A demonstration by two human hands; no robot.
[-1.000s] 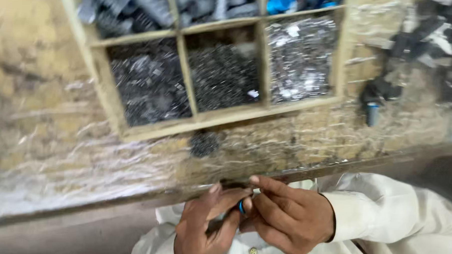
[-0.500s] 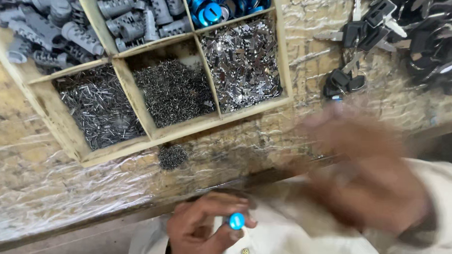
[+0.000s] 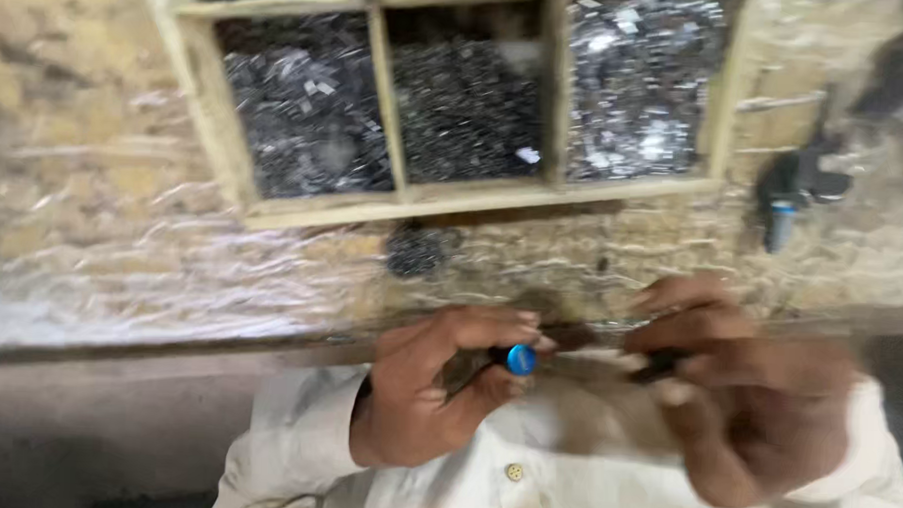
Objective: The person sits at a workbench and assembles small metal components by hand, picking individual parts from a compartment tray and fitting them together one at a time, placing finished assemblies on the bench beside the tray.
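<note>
Above the worn, plastic-covered bench (image 3: 121, 273), a wooden divided tray (image 3: 454, 196) holds heaps of small dark and silvery metal parts. The left hand (image 3: 422, 393) has its grip pinched on a small blue round-capped piece (image 3: 520, 359), just off the bench edge. The blurred right hand (image 3: 756, 405) pinches a small dark part (image 3: 658, 365) close beside it.

Small blue-capped part (image 3: 519, 359), pinched at left fingertips.
</note>
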